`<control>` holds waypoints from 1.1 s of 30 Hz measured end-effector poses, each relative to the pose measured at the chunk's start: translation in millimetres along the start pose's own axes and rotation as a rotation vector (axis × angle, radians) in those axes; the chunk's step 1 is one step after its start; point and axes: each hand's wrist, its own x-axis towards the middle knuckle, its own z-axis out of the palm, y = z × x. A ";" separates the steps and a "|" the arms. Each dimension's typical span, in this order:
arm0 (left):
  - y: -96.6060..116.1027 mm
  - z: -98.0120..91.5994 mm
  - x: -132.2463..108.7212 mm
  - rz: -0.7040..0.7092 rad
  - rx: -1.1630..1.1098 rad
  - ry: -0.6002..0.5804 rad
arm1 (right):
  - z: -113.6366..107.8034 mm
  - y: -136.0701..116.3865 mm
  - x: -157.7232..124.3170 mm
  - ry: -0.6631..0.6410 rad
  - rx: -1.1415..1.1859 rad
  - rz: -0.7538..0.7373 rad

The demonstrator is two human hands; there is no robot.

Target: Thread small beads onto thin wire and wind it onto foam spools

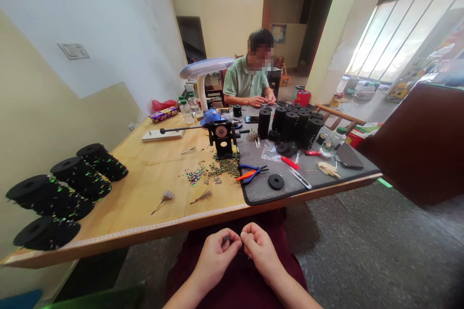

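Observation:
Both hands are together over the lap, in front of the table edge. My left hand (217, 253) is closed, with a small dark grey thing (226, 239) partly showing inside its curled fingers; its kind cannot be made out. Thumb and fingertips are pinched toward the other hand. My right hand (261, 251) is also closed in a pinch, its fingertips almost touching those of the left. Whatever lies between the fingertips is too small or hidden to see. Nearest on the table are a thin-handled brush-like tool (201, 196) and a black foam disc (276, 182).
Black foam spools (65, 178) studded with small bright pieces stand at left. A hand-cranked black device (222, 137) sits mid-table near scattered beads (195, 176), pliers (253, 173) and a grey mat (261, 195). More black rolls (290, 125) stand behind. Opposite sits a co-worker (239, 79).

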 end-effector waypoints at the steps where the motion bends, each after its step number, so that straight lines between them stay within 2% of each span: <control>1: 0.2 -0.6 -0.1 -0.005 -0.006 0.002 | -0.4 -0.8 -0.2 -0.011 -0.003 0.004; 6: -0.2 -5.8 1.5 -0.014 -0.215 0.018 | -1.5 -8.0 -5.1 -0.078 -0.167 0.028; 10: -4.6 -5.0 4.3 -0.059 -0.311 0.044 | 0.8 -11.7 -7.7 -0.059 -0.287 -0.017; 16: -12.3 -9.8 11.1 -0.074 -0.370 0.196 | -1.5 -8.0 -6.6 0.041 -0.303 -0.049; 19: -17.2 -18.6 13.2 -0.100 -0.417 0.239 | -3.6 -6.9 -7.5 0.081 -0.185 -0.015; 21: -21.3 -21.5 12.3 -0.142 -0.403 0.195 | -3.4 -7.9 -8.5 0.078 -0.071 0.017; 23: -24.6 -20.4 9.6 -0.179 -0.324 0.102 | -2.0 -9.7 -9.6 0.068 0.015 0.031; 26: -23.9 -14.2 4.8 -0.170 -0.201 -0.015 | 0.2 -12.3 -11.1 0.048 0.085 0.037; 30: -12.0 -8.4 2.6 -0.135 -0.330 -0.116 | 1.1 -12.7 -12.5 -0.017 0.129 0.082; 33: -3.2 -7.7 3.6 -0.143 -0.387 -0.132 | 1.7 -13.0 -13.2 -0.040 0.122 0.112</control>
